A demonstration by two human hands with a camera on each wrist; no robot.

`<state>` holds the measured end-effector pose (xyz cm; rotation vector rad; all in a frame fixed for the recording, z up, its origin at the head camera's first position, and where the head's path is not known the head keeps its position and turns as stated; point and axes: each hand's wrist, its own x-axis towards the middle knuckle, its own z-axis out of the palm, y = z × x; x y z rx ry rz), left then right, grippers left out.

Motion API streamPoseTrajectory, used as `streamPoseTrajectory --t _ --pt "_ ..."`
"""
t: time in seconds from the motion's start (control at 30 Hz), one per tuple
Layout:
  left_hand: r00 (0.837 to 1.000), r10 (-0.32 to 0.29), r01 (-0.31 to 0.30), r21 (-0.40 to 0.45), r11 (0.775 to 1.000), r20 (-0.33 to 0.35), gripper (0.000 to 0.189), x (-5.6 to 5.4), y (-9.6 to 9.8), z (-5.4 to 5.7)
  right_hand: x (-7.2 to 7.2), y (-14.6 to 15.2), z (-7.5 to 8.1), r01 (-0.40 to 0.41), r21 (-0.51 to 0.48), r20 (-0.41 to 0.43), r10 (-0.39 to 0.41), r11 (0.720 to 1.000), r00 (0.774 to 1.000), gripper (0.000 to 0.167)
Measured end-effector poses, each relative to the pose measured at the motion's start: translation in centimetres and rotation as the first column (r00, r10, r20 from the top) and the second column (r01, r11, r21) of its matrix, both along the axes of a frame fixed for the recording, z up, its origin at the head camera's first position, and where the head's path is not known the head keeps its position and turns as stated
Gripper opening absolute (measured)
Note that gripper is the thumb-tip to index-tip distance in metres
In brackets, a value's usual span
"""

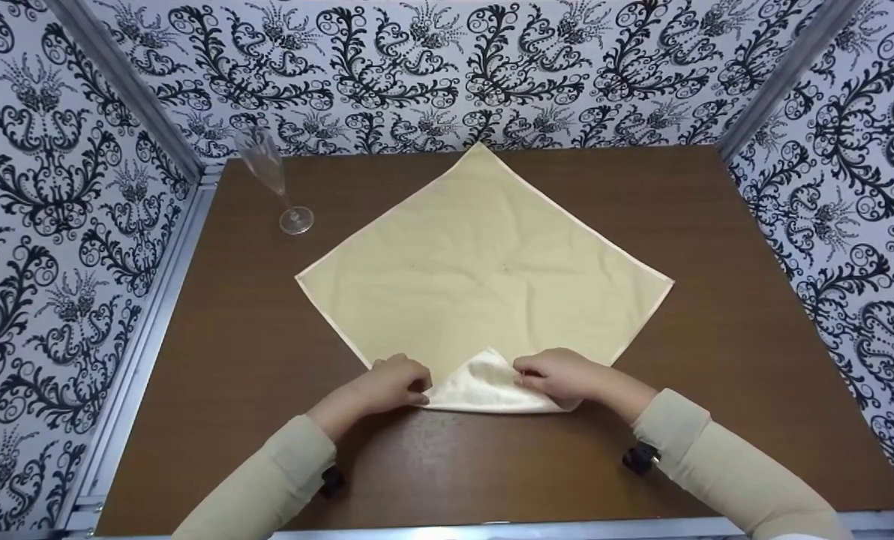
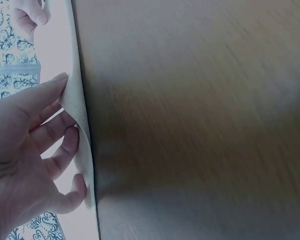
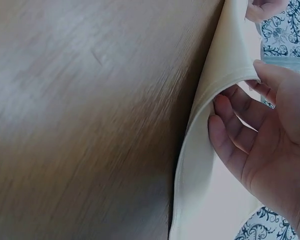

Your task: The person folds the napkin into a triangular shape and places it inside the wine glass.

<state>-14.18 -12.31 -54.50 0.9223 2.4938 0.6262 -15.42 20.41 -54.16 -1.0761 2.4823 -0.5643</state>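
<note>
From the front rail [image 1: 432, 533] inward: two sleeves [image 1: 732, 457], with a small dark device [image 1: 637, 457] below the right cuff. Possible snag point if dragged low over the table [image 1: 492, 465].

Next, at the near side of the cloth [image 1: 484, 255]: left hand [image 1: 398, 384] gripping the folded edge, thumb and fingers curled about it; right hand [image 1: 563, 373] pinching the same fold farther right, thumb against the cloth, fingers tucked inside its curl. Firmness of either grip: cannot tell. Between the hands: near corner turned over as a pale, shiny flap [image 1: 477, 390], tip pointing away, surface rumpled rather than flat.

Possible faults:
- Skewed fold, from unequal pull by the two hands.
- Trapped crease, from pressing down before smoothing the slack.
- Flap springing open, from early release of one side.
- Whole cloth shifting, from dragging instead of lifting; no weight visible on the far part.

Farther on: rest of the cloth spread as a diamond across mid-table, faintly wrinkled, far corner reaching the back edge.

At far left: clear stemmed glass [image 1: 269, 169], standing on its foot, apart from the cloth. Not obstructing the near fold; likely tipping hazard under a wide leftward sweep. Beyond: patterned back wall [image 1: 417, 75], probably limiting reach.
</note>
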Motion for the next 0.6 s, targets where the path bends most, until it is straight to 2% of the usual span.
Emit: streamPoseTrajectory --t 0.17,0.37,0.5,0.6 --pt "0.999 -0.028 0.028 0.022 0.999 -0.02 0.013 0.0 -0.3 -0.1 0.4 0.0 0.3 -0.015 0.006 0.03 0.015 1.0 0.999 0.032" --pt "0.999 -0.03 0.031 0.018 0.999 -0.019 0.012 -0.1 -0.4 0.0 0.5 -0.1 0.8 -0.007 -0.035 0.049 0.008 0.999 0.999 0.033" --pt "1.0 -0.005 0.006 0.037 0.999 -0.009 0.012 -0.5 -0.4 0.3 0.3 -0.2 1.3 0.041 -0.09 0.024 -0.039 0.995 0.999 0.028" --pt "0.999 0.041 -0.04 0.054 0.998 -0.003 0.012 -0.9 -0.3 0.6 -0.2 -0.4 1.7 0.084 -0.129 -0.016 -0.087 0.988 0.996 0.019"
